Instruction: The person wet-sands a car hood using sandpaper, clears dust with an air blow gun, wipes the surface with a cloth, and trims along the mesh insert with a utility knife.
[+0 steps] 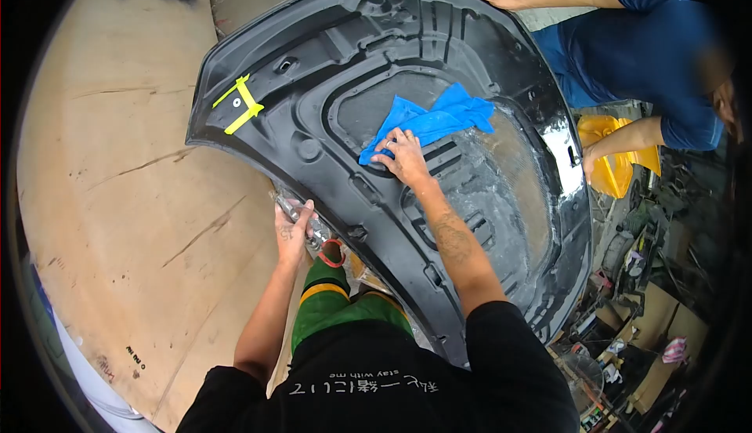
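A black car hood (333,168) lies in front of me with its ribbed underside facing up. My right hand (403,156) presses one end of a blue cloth (450,115) onto its middle, fingers bent over the fabric; the rest of the cloth spreads away to the right. Down at the hood's near left edge, my left hand (291,233) is wrapped around a silver metal tool (319,233), partly hidden by the fingers. A curved red piece (335,254) shows just below that tool. Strips of yellow tape (251,105) frame a small white round spot on the hood's left corner.
Another person (627,49) stands at the far right, both hands on the hood's edge. A large wooden board (141,166) fills the left side. Beside that person is a yellow container (615,155). Cardboard (658,331) and assorted clutter lie at lower right.
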`<state>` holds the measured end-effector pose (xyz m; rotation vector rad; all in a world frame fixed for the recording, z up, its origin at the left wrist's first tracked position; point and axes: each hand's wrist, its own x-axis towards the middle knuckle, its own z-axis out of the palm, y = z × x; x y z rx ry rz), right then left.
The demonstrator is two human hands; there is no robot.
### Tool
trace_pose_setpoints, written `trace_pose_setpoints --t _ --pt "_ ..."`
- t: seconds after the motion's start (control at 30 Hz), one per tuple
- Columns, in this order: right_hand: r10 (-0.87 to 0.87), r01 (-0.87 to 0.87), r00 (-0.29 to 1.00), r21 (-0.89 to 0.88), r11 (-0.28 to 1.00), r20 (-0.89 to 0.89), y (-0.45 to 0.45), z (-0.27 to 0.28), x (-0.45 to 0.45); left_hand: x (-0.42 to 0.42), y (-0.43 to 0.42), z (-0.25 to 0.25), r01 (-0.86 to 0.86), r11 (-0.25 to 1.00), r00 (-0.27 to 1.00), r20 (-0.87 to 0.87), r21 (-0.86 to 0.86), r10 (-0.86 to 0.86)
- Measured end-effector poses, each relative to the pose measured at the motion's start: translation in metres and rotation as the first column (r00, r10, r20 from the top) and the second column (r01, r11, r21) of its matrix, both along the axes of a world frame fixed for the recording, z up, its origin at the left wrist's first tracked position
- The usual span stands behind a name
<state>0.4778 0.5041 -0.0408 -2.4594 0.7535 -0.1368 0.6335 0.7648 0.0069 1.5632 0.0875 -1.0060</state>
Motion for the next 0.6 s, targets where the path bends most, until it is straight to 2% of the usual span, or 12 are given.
trace_pose_setpoints --t 0.07,0.2,0.3,0.37,0.43,0.47,0.5,0.53,0.57,0.6 --pt "-0.107 0.111 0.99 -0.041 0.993 0.093 0.0 -0.015 0.001 0.0 -0.005 0.004 0.001 1.0 1.0 -0.006 -0.002 -0.001" --pt "-0.087 0.09 0.992 -0.037 0.995 0.086 -0.004 -0.018 0.0 0.002 -0.003 0.003 0.016 0.999 1.0 0.025 -0.034 -0.015" --pt "-0.071 0.075 0.997 -0.111 0.991 0.041 0.003 -0.018 0.0 0.006 0.003 0.002 -0.053 0.998 0.998 0.031 -0.03 0.054" --pt "-0.132 0.132 0.991 -0.163 0.978 0.01 0.005 -0.018 0.005 0.005 0.002 0.004 -0.052 0.999 0.998 0.04 0.003 0.052" --pt "-0.133 0.129 0.991 -0.134 0.982 -0.017 0.004 -0.017 0.004 0.007 -0.012 0.017 0.1 0.993 0.99 0.095 0.069 -0.106" --pt "-0.129 0.13 0.992 -0.115 0.985 0.014 0.004 -0.018 0.003 0.007 -0.02 0.027 0.266 0.953 0.947 0.146 0.144 -0.287" --pt "-0.131 0.135 0.99 -0.104 0.985 0.046 0.002 -0.015 0.003 0.005 -0.03 0.029 0.275 0.952 0.944 0.149 0.134 -0.294" --pt "-0.143 0.147 0.989 -0.113 0.983 0.045 0.0 -0.012 0.002 0.002 -0.038 0.031 0.485 0.85 0.801 0.287 0.205 -0.526" --pt "-0.16 0.162 0.987 -0.082 0.983 0.032 0.003 -0.01 0.002 -0.002 -0.044 0.034 0.647 0.697 0.579 0.395 0.309 -0.713" --pt "-0.179 0.18 0.984 -0.046 0.983 0.019 0.008 -0.007 0.001 -0.01 -0.05 0.044 0.665 0.648 0.537 0.366 0.371 -0.76"
